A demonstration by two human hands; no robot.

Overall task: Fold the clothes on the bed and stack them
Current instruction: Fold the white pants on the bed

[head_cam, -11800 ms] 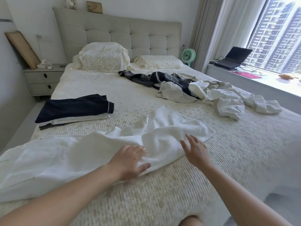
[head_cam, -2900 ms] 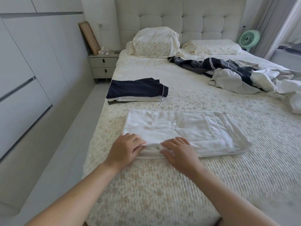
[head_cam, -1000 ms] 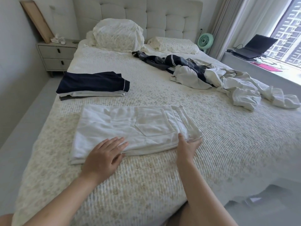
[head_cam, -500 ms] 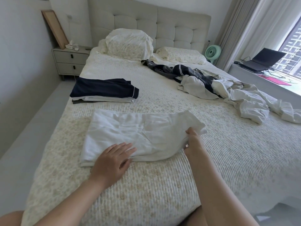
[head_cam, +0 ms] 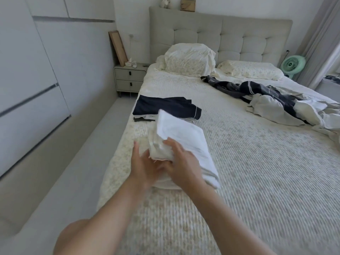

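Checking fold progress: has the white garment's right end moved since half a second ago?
Yes. The white garment has been folded leftward, toward the navy stack.

White trousers folded over again, now a narrow bundle.
White trousers (head_cam: 181, 142) were spread wide, pocket up, half a second ago; the right end is now flipped across to the left. Right hand (head_cam: 181, 163) moved from that end to the near left edge, meeting the left hand (head_cam: 145, 167), which has lifted off the cloth.
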